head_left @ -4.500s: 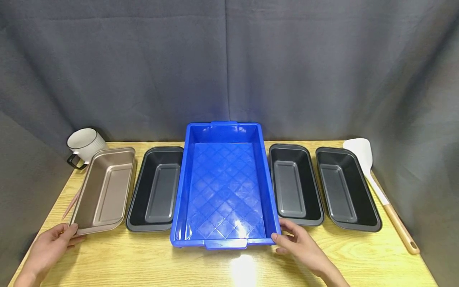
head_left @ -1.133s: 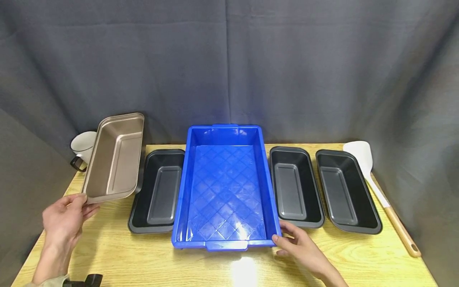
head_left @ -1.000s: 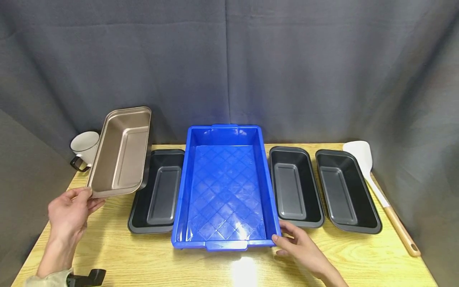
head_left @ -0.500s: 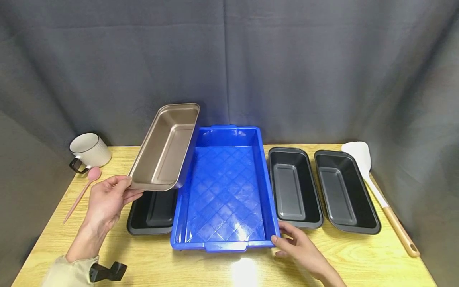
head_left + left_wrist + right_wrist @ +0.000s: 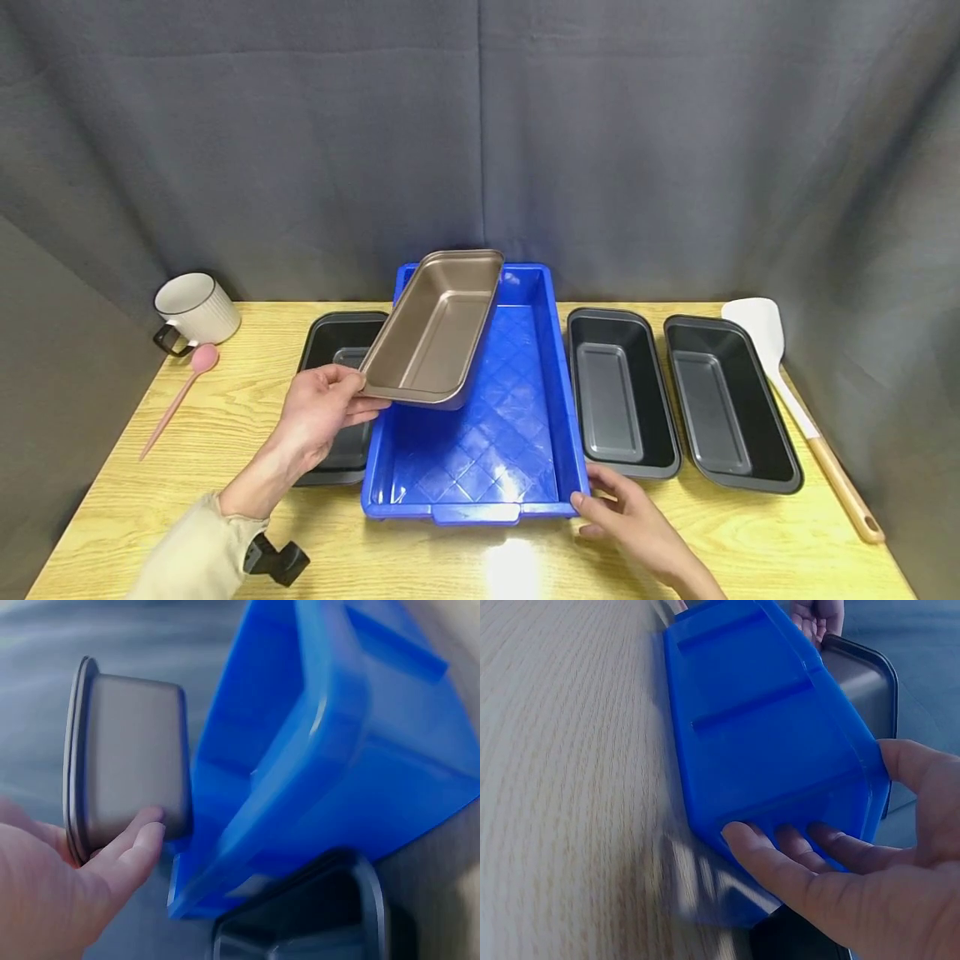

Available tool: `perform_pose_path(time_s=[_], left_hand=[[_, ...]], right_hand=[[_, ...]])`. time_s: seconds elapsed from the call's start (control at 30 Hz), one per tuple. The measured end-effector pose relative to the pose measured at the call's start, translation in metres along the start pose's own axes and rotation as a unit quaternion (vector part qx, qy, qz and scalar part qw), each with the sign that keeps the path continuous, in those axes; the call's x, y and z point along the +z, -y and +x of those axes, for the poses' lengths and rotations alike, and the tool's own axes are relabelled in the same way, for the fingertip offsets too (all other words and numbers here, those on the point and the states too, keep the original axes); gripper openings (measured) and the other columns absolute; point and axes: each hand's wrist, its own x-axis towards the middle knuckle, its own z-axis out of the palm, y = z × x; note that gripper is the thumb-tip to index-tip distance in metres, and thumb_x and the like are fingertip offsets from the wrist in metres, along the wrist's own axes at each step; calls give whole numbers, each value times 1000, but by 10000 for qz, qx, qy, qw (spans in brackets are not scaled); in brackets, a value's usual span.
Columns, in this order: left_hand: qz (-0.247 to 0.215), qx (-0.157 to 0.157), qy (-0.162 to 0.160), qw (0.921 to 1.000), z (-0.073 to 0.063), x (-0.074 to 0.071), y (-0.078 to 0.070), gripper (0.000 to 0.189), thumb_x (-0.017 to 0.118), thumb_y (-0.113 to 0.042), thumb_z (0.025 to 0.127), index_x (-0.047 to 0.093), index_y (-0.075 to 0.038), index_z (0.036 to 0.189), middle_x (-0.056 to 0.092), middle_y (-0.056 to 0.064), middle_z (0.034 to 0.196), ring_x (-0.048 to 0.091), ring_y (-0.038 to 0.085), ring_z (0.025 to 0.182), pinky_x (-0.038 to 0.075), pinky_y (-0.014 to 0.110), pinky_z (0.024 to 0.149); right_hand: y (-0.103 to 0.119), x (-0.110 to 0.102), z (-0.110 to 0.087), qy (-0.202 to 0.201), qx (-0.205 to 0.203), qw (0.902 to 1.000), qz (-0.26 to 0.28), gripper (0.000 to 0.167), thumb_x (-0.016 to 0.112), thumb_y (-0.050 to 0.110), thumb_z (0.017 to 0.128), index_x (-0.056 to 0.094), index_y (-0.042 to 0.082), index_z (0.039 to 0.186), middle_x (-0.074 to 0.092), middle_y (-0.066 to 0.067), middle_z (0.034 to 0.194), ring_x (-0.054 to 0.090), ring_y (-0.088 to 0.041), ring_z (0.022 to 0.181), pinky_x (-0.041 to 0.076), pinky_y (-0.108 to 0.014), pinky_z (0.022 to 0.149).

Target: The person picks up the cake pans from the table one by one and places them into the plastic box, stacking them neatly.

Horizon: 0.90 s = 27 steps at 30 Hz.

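Your left hand (image 5: 318, 404) now pinches the brown pan (image 5: 442, 333) above the blue tray (image 5: 517, 417), away from the table's (image 5: 232, 375) left edge; your right hand (image 5: 630, 517) still grips the tray's near right corner.

Your head view looks forward and down from high up, over the surface (image 5: 225, 550) to the grey curtain (image 5: 480, 150). Your left wrist view, tipped sideways, sits close by your left grip (image 5: 67, 889). Your right wrist view, also tipped, looks low along the front of the blue tray (image 5: 757, 735), close by your right grip (image 5: 877, 892). Both wrist views share that tray and the brown pan (image 5: 139, 750).
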Motion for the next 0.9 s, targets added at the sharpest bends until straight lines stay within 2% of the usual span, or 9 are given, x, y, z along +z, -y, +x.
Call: perform_pose_path(time_s=[0.17, 0.33, 0.53, 0.7, 0.9], left_hand=[[187, -231, 170, 9994, 4, 19, 2, 18, 42, 3, 91, 53, 14, 100, 66, 30, 100, 71, 22, 78, 58, 30, 69], [344, -393, 236, 9984, 6, 34, 6, 15, 42, 4, 89, 55, 11, 94, 67, 30, 92, 71, 22, 75, 58, 27, 63], [605, -427, -120, 9972, 7, 51, 19, 13, 43, 4, 89, 55, 7, 88, 68, 28, 82, 71, 25, 73, 58, 27, 60], [855, -454, -497, 9941, 5, 61, 29, 8, 47, 2, 89, 55, 3, 86, 70, 20, 77, 71, 23, 69, 57, 27, 57], [880, -422, -595, 9935, 3, 68, 35, 6, 49, 0, 88, 54, 2, 85, 69, 12, 76, 70, 21, 67, 58, 28, 57]], right_hand=[[1, -1, 0, -3, 19, 10000, 30, 52, 56, 16, 98, 37, -13, 136, 48, -32, 126, 61, -22, 103, 57, -43, 79], [2, -1, 0, 5, 43, 10000, 77, 53, 56, 17, 98, 36, -12, 137, 48, -32, 127, 62, -19, 102, 57, -43, 79], [1, 0, 0, 21, 62, 10000, 2, 53, 57, 18, 97, 37, -12, 137, 47, -32, 127, 61, -21, 103, 57, -42, 79], [1, 0, 0, 37, 34, 10000, -39, 52, 56, 17, 98, 37, -12, 137, 47, -32, 127, 61, -22, 103, 57, -42, 79], [1, 0, 0, 10, 41, 10000, -15, 52, 56, 17, 98, 37, -12, 137, 49, -31, 126, 62, -19, 102, 57, -42, 79]])
